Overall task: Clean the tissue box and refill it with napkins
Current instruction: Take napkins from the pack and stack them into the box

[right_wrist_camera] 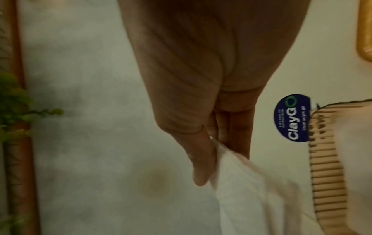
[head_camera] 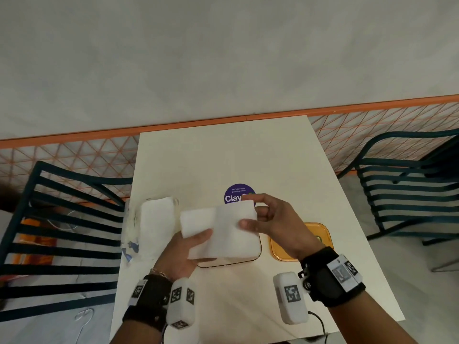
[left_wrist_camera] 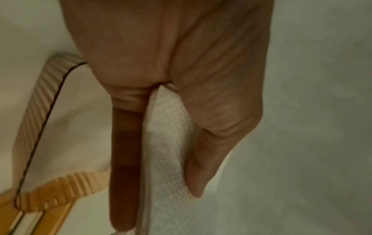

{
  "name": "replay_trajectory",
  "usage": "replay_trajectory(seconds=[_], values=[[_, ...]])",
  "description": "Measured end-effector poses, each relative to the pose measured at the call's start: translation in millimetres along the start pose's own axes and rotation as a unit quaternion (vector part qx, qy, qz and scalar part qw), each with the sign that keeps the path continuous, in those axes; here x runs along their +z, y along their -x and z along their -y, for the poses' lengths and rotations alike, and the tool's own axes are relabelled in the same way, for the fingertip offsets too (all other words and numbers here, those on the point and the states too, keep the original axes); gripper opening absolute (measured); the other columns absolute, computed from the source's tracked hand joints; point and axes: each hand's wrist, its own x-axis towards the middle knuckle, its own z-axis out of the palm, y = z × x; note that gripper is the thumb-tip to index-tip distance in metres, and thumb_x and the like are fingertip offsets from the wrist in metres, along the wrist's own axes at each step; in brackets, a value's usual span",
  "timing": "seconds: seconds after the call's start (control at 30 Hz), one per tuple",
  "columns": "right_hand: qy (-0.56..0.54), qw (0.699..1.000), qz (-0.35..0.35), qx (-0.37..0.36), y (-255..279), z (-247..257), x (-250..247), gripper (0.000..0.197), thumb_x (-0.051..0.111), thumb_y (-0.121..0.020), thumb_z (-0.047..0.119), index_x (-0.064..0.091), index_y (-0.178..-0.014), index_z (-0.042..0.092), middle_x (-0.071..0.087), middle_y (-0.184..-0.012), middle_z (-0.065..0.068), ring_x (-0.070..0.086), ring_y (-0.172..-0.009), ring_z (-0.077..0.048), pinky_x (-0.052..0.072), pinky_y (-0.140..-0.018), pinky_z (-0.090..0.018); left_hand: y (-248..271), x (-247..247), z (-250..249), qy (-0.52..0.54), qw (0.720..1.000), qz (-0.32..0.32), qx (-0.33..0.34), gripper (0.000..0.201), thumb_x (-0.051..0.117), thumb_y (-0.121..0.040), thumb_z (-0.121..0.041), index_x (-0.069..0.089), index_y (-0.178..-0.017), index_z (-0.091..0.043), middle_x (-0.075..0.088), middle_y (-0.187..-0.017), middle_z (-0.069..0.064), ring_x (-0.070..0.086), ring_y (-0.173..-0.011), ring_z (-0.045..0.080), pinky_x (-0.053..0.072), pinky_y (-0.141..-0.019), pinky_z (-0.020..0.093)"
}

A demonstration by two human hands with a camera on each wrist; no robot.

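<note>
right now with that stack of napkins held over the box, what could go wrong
Both the left hand and right hand only pinch the napkin stack at its edges, so loose sheets could fan out or slide free. The stack looks about as wide as the tissue box below it, so corners may catch on the ribbed rim. The napkin pack sits near the table edge and could get knocked off.

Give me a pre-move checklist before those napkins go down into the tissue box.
1. Left hand holds the napkin stack: ok.
2. Right hand pinches the stack's far end: ok.
3. Stack is over the tissue box: ok.
4. Box is open: cannot tell from the head view; wrist views show an open rim.
5. Box interior is clean: cannot tell.
6. Orange lid lies clear of the box: ok.
</note>
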Motion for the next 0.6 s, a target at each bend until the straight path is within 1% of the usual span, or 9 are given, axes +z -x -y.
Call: replay_trajectory(seconds=[0.07, 0.13, 0.2, 0.3, 0.37, 0.5, 0.6], values=[[-0.027, 0.999, -0.004, -0.019, 5, 8, 2, 0.047, 0.077, -0.085, -0.002, 0.063, -0.126, 0.016, 0.079, -0.106, -0.013, 0.076, -0.097, -0.028, 0.059, -0.088, -0.038, 4, -1, 0, 0.03, 0.999, -0.003, 0.022, 0.021, 0.076, -0.077, -0.011, 0.082, -0.092, -0.024, 0.079, -0.101, 0.004, 0.076, -0.086, 0.022, 0.059, -0.052, 0.034], [-0.042, 0.998, -0.003, -0.037, 9, 12, 3, 0.044, 0.071, -0.088, -0.006, 0.061, -0.126, 0.014, 0.078, -0.108, -0.014, 0.075, -0.092, -0.024, 0.06, -0.082, -0.035, 5, -4, -2, 0.044, 0.998, -0.001, 0.036, 0.02, 0.074, -0.078, -0.011, 0.083, -0.087, -0.026, 0.079, -0.097, 0.003, 0.077, -0.082, 0.02, 0.057, -0.048, 0.031], [-0.04, 0.998, -0.007, -0.052, 11, 13, 4, 0.039, 0.069, -0.089, -0.009, 0.062, -0.122, 0.011, 0.077, -0.11, -0.016, 0.073, -0.088, -0.023, 0.059, -0.08, -0.034, 6, -6, -2, 0.047, 0.998, 0.006, 0.038, 0.02, 0.073, -0.079, -0.011, 0.083, -0.091, -0.024, 0.079, -0.1, 0.004, 0.077, -0.085, 0.02, 0.058, -0.048, 0.032], [-0.032, 0.997, -0.025, -0.068, 13, 13, 5, 0.029, 0.07, -0.088, -0.01, 0.068, -0.112, 0.005, 0.073, -0.107, -0.023, 0.07, -0.086, -0.025, 0.058, -0.079, -0.036, 9, -6, -5, 0.052, 0.998, 0.005, 0.045, 0.028, 0.072, -0.08, -0.011, 0.076, -0.107, -0.017, 0.078, -0.107, 0.007, 0.076, -0.091, 0.024, 0.059, -0.05, 0.033], [-0.037, 0.996, -0.026, -0.073, 14, 14, 6, 0.026, 0.07, -0.088, -0.011, 0.069, -0.111, 0.003, 0.072, -0.107, -0.027, 0.07, -0.087, -0.028, 0.059, -0.08, -0.037, 12, -5, -7, 0.058, 0.997, 0.013, 0.05, 0.033, 0.07, -0.08, -0.01, 0.072, -0.113, -0.014, 0.077, -0.109, 0.009, 0.076, -0.093, 0.025, 0.059, -0.051, 0.034], [-0.035, 0.995, -0.033, -0.086, 18, 18, 8, 0.026, 0.069, -0.087, -0.012, 0.072, -0.108, 0.002, 0.073, -0.103, -0.027, 0.071, -0.089, -0.029, 0.061, -0.079, -0.037, 15, -3, -10, 0.07, 0.996, 0.024, 0.055, 0.029, 0.067, -0.081, -0.008, 0.075, -0.108, -0.014, 0.078, -0.109, 0.01, 0.076, -0.095, 0.026, 0.06, -0.054, 0.036], [-0.035, 0.993, -0.048, -0.099, 20, 22, 12, 0.023, 0.07, -0.087, -0.011, 0.073, -0.106, 0.002, 0.075, -0.099, -0.026, 0.072, -0.091, -0.035, 0.062, -0.08, -0.043, 17, 0, -11, 0.08, 0.995, 0.03, 0.053, 0.031, 0.066, -0.082, -0.008, 0.073, -0.111, -0.012, 0.077, -0.111, 0.011, 0.076, -0.096, 0.027, 0.06, -0.054, 0.035]])
